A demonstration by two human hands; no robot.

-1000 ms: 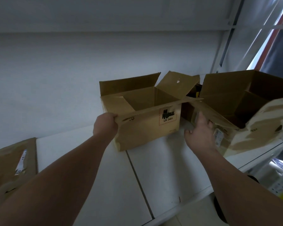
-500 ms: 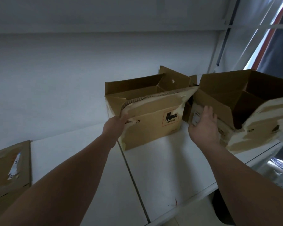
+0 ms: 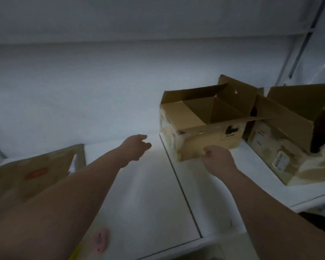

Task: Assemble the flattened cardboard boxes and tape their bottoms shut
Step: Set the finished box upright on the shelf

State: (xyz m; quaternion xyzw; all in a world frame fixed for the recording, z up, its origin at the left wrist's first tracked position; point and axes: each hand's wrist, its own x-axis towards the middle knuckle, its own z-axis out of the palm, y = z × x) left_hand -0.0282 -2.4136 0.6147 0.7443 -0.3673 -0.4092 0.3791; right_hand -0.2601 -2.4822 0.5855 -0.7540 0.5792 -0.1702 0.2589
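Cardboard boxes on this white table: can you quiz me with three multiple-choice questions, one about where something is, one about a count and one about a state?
1. Where does the flattened cardboard box lie?
A. at the left end of the white table
B. on the floor
C. against the window

2. How many assembled boxes stand on the table?
A. one
B. two
C. four

3. How is the top of the labelled box by the right hand?
A. taped shut
B. open
C. covered by a lid

Answers:
1 A, it lies flat at the table's left edge.
2 B, the labelled box and a larger box to its right.
3 B, its flaps are apart and the inside shows.
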